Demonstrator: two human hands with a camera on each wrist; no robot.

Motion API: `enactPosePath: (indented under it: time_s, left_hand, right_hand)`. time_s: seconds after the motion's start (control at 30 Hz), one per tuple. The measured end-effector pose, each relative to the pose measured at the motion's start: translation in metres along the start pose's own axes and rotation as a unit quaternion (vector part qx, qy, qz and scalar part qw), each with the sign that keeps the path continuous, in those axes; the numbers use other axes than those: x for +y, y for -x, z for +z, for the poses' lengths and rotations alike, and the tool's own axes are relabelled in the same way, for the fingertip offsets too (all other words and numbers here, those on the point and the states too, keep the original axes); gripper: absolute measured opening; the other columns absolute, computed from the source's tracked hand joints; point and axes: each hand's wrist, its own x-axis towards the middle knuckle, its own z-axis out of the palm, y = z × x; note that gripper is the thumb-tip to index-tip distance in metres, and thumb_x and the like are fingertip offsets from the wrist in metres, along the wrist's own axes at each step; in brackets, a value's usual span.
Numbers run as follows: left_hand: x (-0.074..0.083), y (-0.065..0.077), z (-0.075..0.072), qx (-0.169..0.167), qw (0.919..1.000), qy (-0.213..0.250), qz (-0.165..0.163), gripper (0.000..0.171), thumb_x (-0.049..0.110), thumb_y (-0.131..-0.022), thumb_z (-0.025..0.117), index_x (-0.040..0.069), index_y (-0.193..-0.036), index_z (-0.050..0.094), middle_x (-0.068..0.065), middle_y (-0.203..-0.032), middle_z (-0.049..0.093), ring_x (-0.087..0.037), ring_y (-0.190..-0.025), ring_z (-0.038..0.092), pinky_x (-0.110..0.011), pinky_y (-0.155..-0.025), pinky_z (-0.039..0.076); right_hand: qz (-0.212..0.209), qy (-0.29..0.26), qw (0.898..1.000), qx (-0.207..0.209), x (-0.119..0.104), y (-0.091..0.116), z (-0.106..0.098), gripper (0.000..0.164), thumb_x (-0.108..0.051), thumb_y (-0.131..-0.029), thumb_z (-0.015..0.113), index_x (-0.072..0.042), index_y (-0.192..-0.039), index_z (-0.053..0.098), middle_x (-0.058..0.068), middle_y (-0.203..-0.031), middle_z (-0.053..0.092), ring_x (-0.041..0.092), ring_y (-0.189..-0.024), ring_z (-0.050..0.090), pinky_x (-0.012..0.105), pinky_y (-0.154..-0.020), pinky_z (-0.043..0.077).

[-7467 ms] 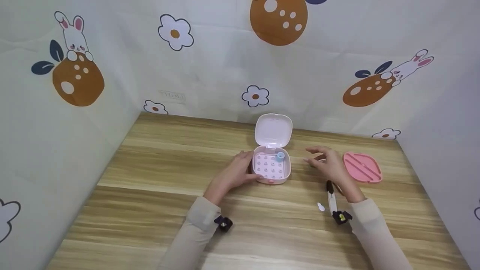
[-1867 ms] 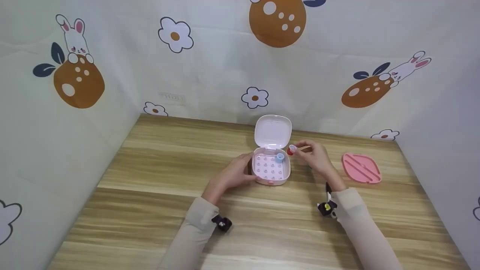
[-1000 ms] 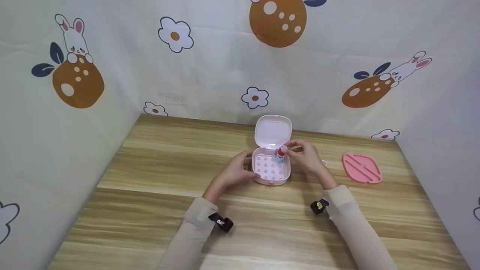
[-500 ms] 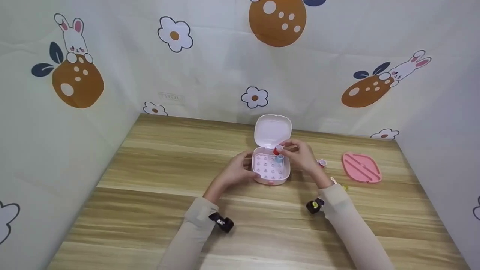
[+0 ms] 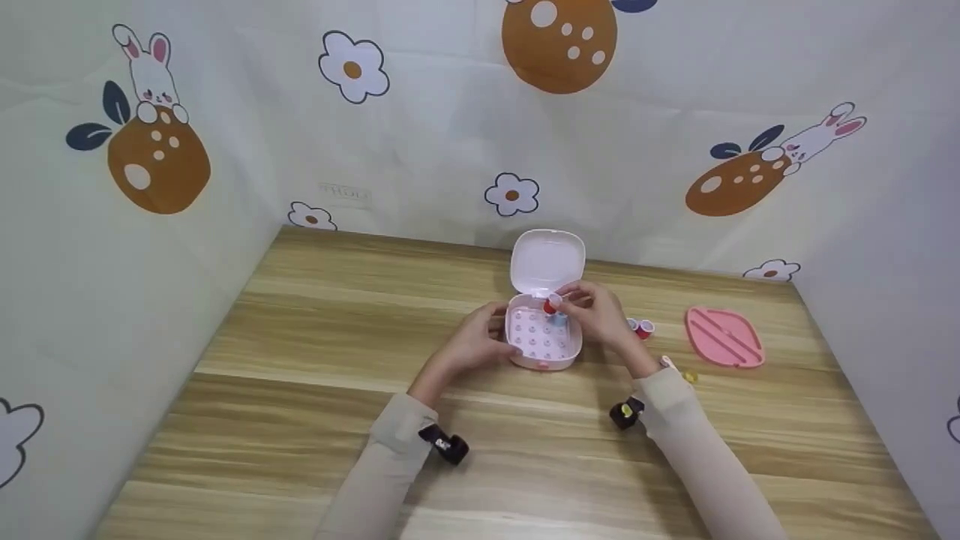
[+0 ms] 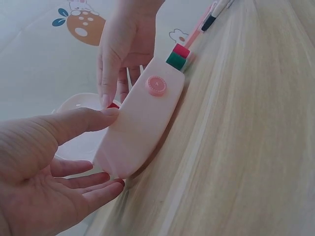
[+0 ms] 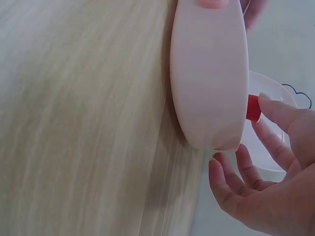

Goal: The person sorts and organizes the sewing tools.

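A pale pink box point(image 5: 529, 361) stands on the table with its lid point(image 5: 547, 262) raised at the back; rows of small printed motifs cover its inner floor. My left hand point(image 5: 472, 337) holds the box at its left side, thumb at the front rim and fingers around the side. Between thumb and forefinger, my right hand point(image 5: 596, 315) pinches a small red thread spool point(image 7: 253, 107) with a white end, over the back right of the box. Just below it inside the box is a light blue spool point(image 5: 558, 320), partly covered by that hand.
Right of the box stand two small white-topped spools point(image 5: 645, 328), showing as red and green point(image 6: 176, 60) in the left wrist view. Farther right lies a pink slotted tray point(image 5: 724, 336). A yellow piece point(image 5: 690, 376) is beside the right sleeve. Patterned cloth walls surround the table.
My right hand has brought the red spool leftward from beside the box to over its back right, shifting slightly left and down lately. The spools on the table have come into view. Left hand stays.
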Motion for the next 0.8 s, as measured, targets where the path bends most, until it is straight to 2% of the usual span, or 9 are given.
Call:
enactPosePath:
  time_s: [0.23,0.5,0.8]
  left_hand:
    - [0.001,0.000,0.000,0.004,0.9999,-0.008,-0.006,0.078,-0.007,-0.085,0.077,-0.009,-0.154,0.041,-0.031,-0.157,0.045,-0.045,-0.145,0.049,-0.045,-0.118,0.047]
    - [0.000,0.001,0.000,0.005,0.9998,-0.010,-0.014,0.078,-0.006,-0.085,0.078,-0.007,-0.154,0.041,-0.030,-0.158,0.044,-0.045,-0.146,0.048,-0.045,-0.118,0.047]
    - [-0.001,-0.001,0.000,0.004,1.0000,-0.002,0.001,0.079,-0.009,-0.083,0.076,-0.012,-0.153,0.040,-0.034,-0.155,0.045,-0.047,-0.144,0.049,-0.045,-0.117,0.048]
  right_hand:
    - [-0.015,-0.004,1.000,-0.002,0.002,-0.001,0.003,0.023,-0.010,-0.097,0.073,0.004,-0.116,0.073,0.025,-0.118,0.073,0.042,-0.112,0.069,0.054,-0.104,0.055]
    - [-0.011,0.014,1.000,0.001,0.006,-0.001,0.009,0.023,-0.011,-0.097,0.074,0.004,-0.115,0.073,0.025,-0.118,0.073,0.040,-0.111,0.068,0.053,-0.101,0.054]
    - [-0.015,0.006,1.000,0.001,0.007,0.000,0.012,0.021,-0.005,-0.095,0.073,0.005,-0.114,0.073,0.025,-0.115,0.073,0.037,-0.106,0.067,0.043,-0.094,0.053]
